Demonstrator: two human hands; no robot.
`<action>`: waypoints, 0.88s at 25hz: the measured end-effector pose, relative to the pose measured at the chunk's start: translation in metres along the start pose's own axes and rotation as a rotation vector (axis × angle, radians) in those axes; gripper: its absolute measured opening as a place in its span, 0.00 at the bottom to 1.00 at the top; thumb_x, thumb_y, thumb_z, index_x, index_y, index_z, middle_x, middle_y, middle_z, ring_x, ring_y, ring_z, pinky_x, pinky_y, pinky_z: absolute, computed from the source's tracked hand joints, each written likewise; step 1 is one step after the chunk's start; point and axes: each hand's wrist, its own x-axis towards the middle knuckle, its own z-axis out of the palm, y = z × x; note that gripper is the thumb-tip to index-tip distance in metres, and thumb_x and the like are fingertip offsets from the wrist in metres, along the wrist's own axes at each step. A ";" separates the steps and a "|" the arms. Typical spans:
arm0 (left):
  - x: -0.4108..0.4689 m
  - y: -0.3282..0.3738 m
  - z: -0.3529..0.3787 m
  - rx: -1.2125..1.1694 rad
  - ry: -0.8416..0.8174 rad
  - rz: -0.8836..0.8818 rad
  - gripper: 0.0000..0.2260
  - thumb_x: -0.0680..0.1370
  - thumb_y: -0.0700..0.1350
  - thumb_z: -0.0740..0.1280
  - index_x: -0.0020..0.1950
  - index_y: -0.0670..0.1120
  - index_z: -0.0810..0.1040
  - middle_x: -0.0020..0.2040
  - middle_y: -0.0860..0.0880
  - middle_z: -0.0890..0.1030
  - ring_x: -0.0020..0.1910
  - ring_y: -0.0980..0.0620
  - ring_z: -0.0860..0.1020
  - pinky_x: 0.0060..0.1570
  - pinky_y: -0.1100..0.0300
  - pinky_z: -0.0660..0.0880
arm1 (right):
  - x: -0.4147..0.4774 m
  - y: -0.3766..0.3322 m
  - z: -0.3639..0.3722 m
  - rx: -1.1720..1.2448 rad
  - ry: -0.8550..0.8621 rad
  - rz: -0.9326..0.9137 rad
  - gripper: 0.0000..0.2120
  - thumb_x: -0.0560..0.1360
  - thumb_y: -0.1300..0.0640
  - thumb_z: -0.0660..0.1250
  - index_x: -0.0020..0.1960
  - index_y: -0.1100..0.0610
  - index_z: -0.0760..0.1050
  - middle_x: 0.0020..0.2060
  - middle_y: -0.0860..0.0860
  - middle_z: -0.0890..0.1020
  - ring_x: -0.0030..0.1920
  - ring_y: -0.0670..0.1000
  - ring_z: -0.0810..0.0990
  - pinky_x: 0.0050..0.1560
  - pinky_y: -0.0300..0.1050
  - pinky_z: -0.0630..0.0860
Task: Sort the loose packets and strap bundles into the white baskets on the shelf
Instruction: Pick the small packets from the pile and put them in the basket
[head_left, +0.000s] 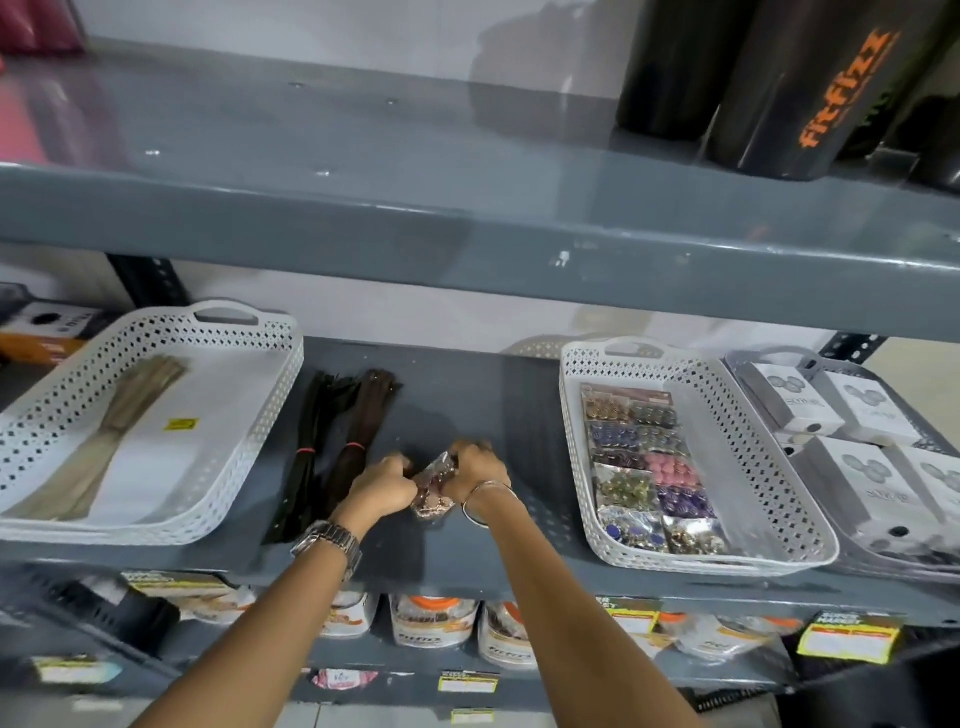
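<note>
shelf (467, 395): glossy grey painted metal | baskets beside hands (260, 415): white perforated plastic | packet in hands (434, 480): clear crinkly plastic

Metal wristwatch (328, 540), thin bangle (480, 501)

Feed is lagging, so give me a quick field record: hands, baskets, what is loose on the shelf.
left hand: gripping packet
right hand: gripping same packet
left basket: one pale strap bundle
right basket: rows of bead packets
loose on shelf: black strap bundle, brown strap bundle
</note>
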 end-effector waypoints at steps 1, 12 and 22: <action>0.001 0.006 0.001 -0.073 0.018 0.015 0.18 0.75 0.38 0.64 0.65 0.45 0.73 0.66 0.42 0.76 0.65 0.43 0.75 0.64 0.54 0.73 | -0.002 0.002 -0.007 0.039 0.028 -0.015 0.20 0.72 0.57 0.68 0.63 0.57 0.73 0.63 0.59 0.75 0.63 0.61 0.75 0.63 0.49 0.73; -0.036 0.208 0.063 -0.512 -0.044 0.584 0.14 0.76 0.37 0.68 0.61 0.40 0.72 0.51 0.44 0.76 0.46 0.50 0.76 0.46 0.55 0.80 | -0.056 0.164 -0.133 0.627 0.624 0.302 0.16 0.70 0.58 0.74 0.51 0.60 0.70 0.36 0.49 0.79 0.44 0.54 0.80 0.45 0.40 0.79; -0.048 0.213 0.129 0.138 0.039 0.772 0.24 0.77 0.31 0.60 0.72 0.44 0.66 0.59 0.40 0.79 0.50 0.44 0.80 0.50 0.57 0.78 | -0.066 0.227 -0.118 -0.005 0.303 0.583 0.15 0.76 0.58 0.64 0.61 0.62 0.73 0.58 0.62 0.78 0.58 0.60 0.78 0.61 0.53 0.76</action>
